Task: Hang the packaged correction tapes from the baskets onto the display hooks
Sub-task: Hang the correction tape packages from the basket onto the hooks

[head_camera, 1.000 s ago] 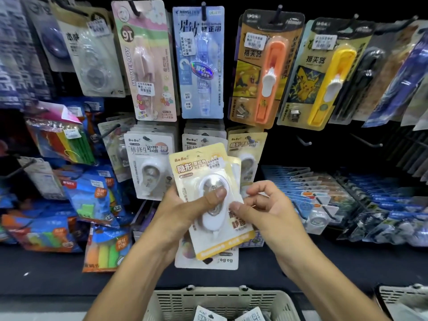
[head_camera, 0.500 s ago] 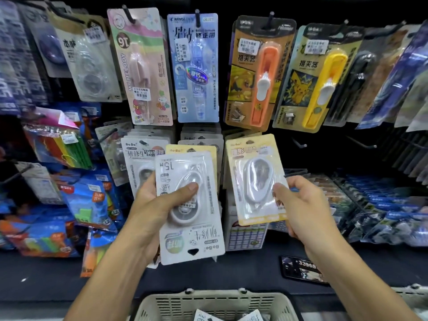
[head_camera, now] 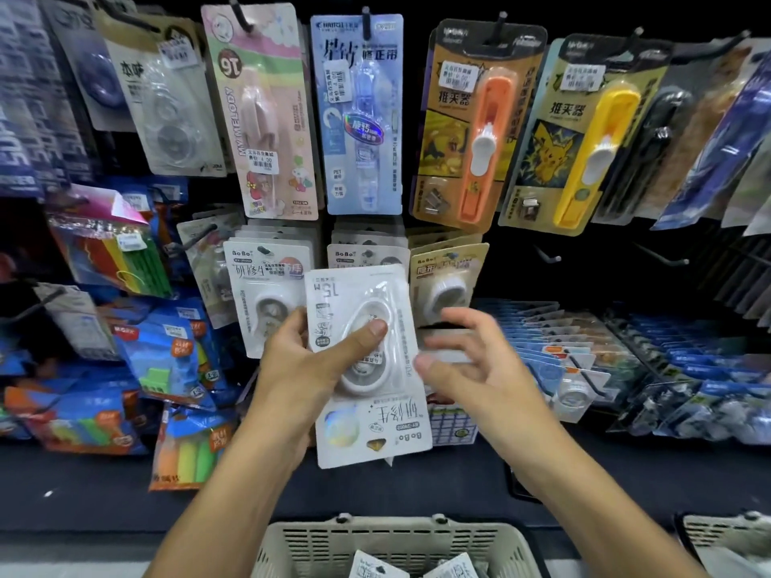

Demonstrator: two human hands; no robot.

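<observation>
While left hand (head_camera: 311,369) grips white pack (head_camera: 367,360), right hand (head_camera: 471,365) loose.

Both arms reach forward, hands side by side.
The left hand (head_camera: 308,369) grips a pack (head_camera: 367,369), thumb pressed across its front; the right hand (head_camera: 471,365) sits just beside it, blurred, fingers loosely spread, thumb near the pack's edge.

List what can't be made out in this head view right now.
- Right hand: motion-blurred, so whether its fingers touch the white pack is unclear.
- White pack: the left hand covers its left edge, its thumb lying across the blister.
- Yellow pack on its hook: lower half hidden by the right hand.
- Basket: cut off by the bottom edge, contents barely seen.
- Price labels: too small to read.
</observation>
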